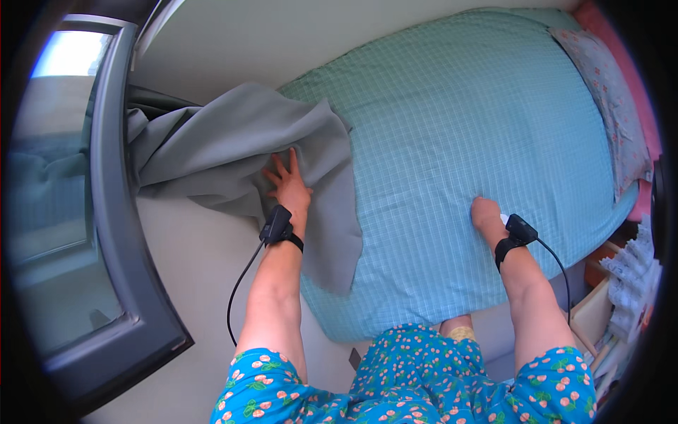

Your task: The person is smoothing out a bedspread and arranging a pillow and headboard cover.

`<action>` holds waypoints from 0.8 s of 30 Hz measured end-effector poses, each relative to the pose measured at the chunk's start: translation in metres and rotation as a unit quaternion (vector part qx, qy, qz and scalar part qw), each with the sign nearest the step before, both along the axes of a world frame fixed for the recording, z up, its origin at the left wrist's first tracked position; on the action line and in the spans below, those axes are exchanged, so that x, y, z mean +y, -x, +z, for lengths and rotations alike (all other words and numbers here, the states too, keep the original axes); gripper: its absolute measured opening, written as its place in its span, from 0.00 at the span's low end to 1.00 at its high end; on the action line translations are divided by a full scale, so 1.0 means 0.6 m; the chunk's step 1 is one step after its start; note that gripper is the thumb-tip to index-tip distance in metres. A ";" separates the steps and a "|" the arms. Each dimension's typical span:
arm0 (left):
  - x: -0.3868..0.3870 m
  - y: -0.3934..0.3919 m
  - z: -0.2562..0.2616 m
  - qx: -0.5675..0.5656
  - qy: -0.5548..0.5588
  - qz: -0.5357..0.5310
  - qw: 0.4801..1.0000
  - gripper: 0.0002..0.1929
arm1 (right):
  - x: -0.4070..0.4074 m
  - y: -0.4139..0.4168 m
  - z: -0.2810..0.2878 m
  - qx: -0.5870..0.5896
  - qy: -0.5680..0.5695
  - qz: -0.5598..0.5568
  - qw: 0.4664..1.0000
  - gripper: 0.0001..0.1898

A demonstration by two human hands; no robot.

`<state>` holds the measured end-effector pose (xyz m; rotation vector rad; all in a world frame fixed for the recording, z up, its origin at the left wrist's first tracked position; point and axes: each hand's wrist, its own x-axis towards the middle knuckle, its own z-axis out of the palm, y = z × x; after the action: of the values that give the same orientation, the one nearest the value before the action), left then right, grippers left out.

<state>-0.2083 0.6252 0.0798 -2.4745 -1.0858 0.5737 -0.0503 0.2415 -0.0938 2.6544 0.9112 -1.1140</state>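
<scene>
A thick grey cloth, which looks like a curtain, trails from the window side and spreads over the left end of a bed. My left hand lies on its folds with the fingers spread, palm down. Under the cloth's right edge is a turquoise checked bed sheet covering the mattress. My right hand rests on this sheet near the front edge with its fingers curled under. Those fingertips are hidden, so I cannot tell whether they pinch the fabric.
An open window sash with a dark frame stands at the left. A patterned pillow lies at the bed's right end. White lacy fabric and other items crowd the lower right. Each wrist wears a black strapped device with a cable.
</scene>
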 end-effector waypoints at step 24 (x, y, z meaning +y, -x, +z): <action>0.401 -0.103 0.056 -0.387 0.053 -0.004 0.920 0.19 | -0.006 0.000 0.006 0.010 0.014 -0.017 1.000 0.10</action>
<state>-0.1467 0.8661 0.1135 -2.8677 -1.3177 -0.4253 -0.0504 0.2379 -0.0900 2.6509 0.8508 -1.1530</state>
